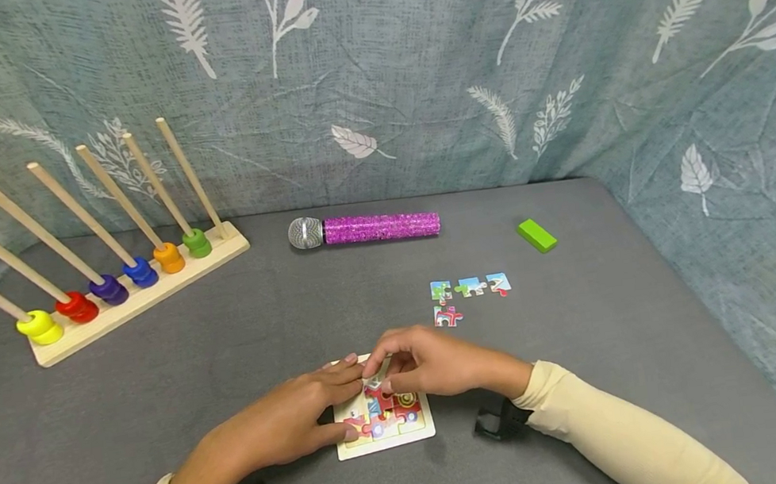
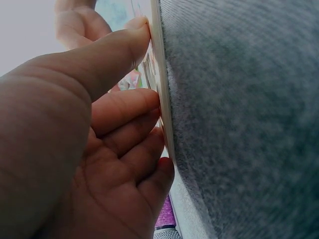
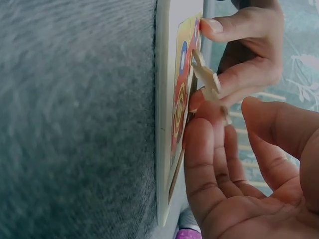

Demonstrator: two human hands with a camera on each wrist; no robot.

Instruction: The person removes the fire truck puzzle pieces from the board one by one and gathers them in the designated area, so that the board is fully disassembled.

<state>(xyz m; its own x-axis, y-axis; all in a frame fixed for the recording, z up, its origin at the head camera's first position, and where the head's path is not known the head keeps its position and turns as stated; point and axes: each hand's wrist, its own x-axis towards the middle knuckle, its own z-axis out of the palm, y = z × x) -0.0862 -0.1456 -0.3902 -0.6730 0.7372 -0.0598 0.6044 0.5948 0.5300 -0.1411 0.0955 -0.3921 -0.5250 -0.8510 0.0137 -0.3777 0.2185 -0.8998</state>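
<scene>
A wooden jigsaw board (image 1: 420, 433) with a red picture lies in front of me, partly filled with pieces. My left hand (image 1: 282, 418) rests on its left side, fingers extended over the far edge and thumb on the near left part. The right hand (image 1: 437, 360) reaches over the board's far half with bent fingers. In the right wrist view a jigsaw piece (image 3: 207, 77) stands tilted above the board, close to fingertips of both hands. My right thumb is apart from it there. From the head camera, the fingers mostly cover this piece.
Several loose jigsaw pieces (image 1: 470, 288) lie beyond my right hand. Farther back are a purple glittery microphone (image 1: 381, 226) and a green block (image 1: 536, 235). At left stands a wooden peg rack (image 1: 143, 302) with coloured rings. A patterned curtain (image 1: 369, 76) hangs behind the table.
</scene>
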